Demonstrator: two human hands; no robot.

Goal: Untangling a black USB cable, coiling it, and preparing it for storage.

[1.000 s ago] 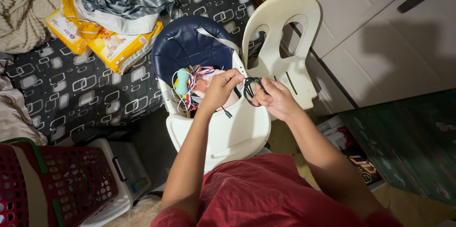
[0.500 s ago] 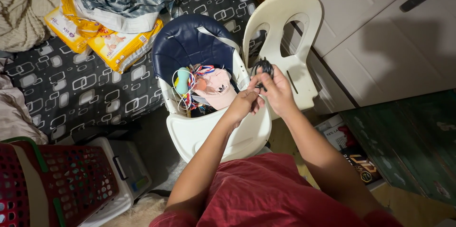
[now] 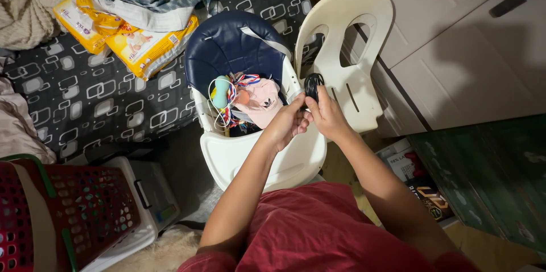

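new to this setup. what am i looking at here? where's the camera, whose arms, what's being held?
There is no machine here: a person works with bare hands. The one view comes from a camera worn on their head, looking down, so the arms reaching up from the bottom edge are their own.

The right hand grips a small coiled bundle of black cord, and the left hand meets it just below the bundle.

Beneath the hands stands a baby high chair with a white tray and navy seat. In the seat lie a pink cap and some striped ribbons. A white plastic chair stands to the right, a red laundry basket at lower left.
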